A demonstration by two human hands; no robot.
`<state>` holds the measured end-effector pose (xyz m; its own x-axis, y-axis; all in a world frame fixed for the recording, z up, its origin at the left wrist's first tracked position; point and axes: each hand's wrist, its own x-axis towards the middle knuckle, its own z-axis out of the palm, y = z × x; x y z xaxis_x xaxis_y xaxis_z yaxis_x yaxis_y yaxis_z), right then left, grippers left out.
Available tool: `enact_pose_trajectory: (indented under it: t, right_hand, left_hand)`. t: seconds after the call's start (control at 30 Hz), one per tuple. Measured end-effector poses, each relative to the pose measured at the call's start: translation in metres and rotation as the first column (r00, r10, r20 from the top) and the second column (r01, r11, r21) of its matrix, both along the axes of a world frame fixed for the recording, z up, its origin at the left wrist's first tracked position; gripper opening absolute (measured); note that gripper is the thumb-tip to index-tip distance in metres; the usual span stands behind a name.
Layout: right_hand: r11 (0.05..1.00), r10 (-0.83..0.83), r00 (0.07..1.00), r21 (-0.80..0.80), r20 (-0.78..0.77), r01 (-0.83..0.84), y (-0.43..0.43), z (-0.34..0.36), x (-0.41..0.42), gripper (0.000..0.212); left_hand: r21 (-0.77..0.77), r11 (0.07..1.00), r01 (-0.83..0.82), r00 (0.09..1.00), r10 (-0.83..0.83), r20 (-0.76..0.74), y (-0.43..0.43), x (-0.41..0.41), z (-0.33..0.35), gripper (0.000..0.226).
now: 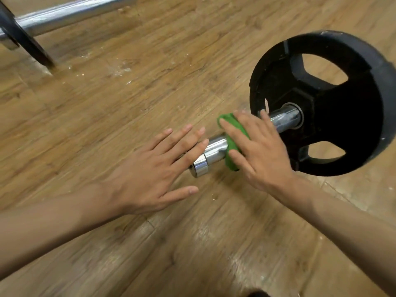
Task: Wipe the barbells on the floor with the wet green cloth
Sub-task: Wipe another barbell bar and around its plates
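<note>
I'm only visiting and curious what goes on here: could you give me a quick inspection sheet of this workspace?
Surface: wood-look floor, bare boards.
Job's things: green cloth wrapped over the chrome barbell sleeve, next to the black weight plate; a second barbell lies at top left.
Clutter: white specks on the floor near the far bar.
Grippers: left hand has straight, spread fingers, with the fingertips at the sleeve's end; right hand presses the cloth onto the bar.
Cables: nothing seen.
Surroundings: nothing seen beyond the floor.
</note>
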<state>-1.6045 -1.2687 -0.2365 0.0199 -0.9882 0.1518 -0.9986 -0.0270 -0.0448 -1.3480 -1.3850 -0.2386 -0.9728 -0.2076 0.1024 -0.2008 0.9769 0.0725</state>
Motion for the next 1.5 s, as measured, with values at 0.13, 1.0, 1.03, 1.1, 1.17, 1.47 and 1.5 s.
enact_pose_trajectory:
  t: [0.13, 1.0, 1.03, 1.1, 1.17, 1.47, 1.5]
  right_hand:
    - [0.912, -0.405, 0.914, -0.071, 0.02, 0.405, -0.007, 0.013, -0.043, 0.083]
    - [0.924, -0.256, 0.964, -0.272, 0.076, 0.267, -0.007, -0.021, -0.053, 0.055]
    - [0.891, -0.323, 0.937, -0.289, 0.135, 0.349, -0.011, -0.019, -0.049, 0.055]
    - [0.84, -0.383, 0.89, -0.307, 0.249, 0.448, -0.022, -0.019, -0.018, 0.062]
    - [0.88, -0.287, 0.923, -0.31, 0.258, 0.36, -0.029, -0.022, 0.025, 0.067]
    - [0.945, -0.095, 0.992, -0.304, 0.084, 0.117, -0.046, -0.027, -0.045, 0.063]
    - [0.912, -0.201, 0.967, -0.33, 0.156, 0.243, -0.049, -0.027, -0.041, 0.066]
  left_hand:
    - [-0.009, 1.0, -0.003, 1.0, 0.003, -0.008, -0.002, -0.005, -0.002, 0.082]
    - [0.016, 0.999, -0.032, 0.999, 0.032, -0.005, -0.02, -0.001, -0.005, 0.08]
    - [0.028, 0.999, -0.036, 0.999, 0.036, -0.005, -0.023, -0.004, -0.005, 0.079]
    - [0.056, 0.997, -0.052, 0.999, 0.053, -0.004, -0.028, -0.008, -0.005, 0.079]
    - [0.062, 0.996, -0.062, 0.998, 0.062, 0.011, -0.032, -0.008, -0.005, 0.08]
    - [-0.034, 0.971, -0.237, 0.969, 0.239, 0.069, -0.028, 0.003, 0.007, 0.086]
    - [-0.008, 0.968, -0.252, 0.965, 0.252, 0.071, -0.028, 0.002, 0.006, 0.087]
